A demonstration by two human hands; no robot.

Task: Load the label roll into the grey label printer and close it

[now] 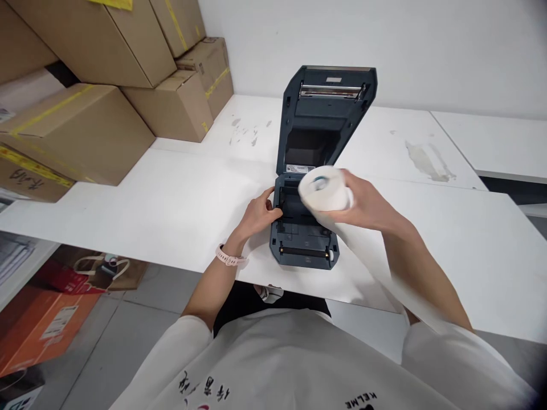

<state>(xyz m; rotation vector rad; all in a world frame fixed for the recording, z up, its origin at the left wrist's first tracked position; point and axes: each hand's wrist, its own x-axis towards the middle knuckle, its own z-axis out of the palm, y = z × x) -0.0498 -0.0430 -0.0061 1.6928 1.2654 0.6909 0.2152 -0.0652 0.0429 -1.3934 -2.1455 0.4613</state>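
A dark blue-grey label printer (304, 261) stands on the white table with its lid (294, 122) raised. My left hand (259, 213) grips the printer's left side wall, its thumb over the rim of the open bay. Over the bay's right side, my right hand (368, 200) holds a white label roll (321, 200), slightly blurred and tilted, its core end facing up and left. From the roll a loose paper strip (363, 259) trails down to the right, beneath my right forearm. A dark roller (304, 251) crosses the printer's front; the roll hides part of the bay.
Taped cardboard boxes (85, 128) are stacked on the table's left. Grey worn patches mark the white tabletop (192, 199). Behind it rises a white wall (384, 45). An orange box (47, 324) and bags sit on the floor at lower left.
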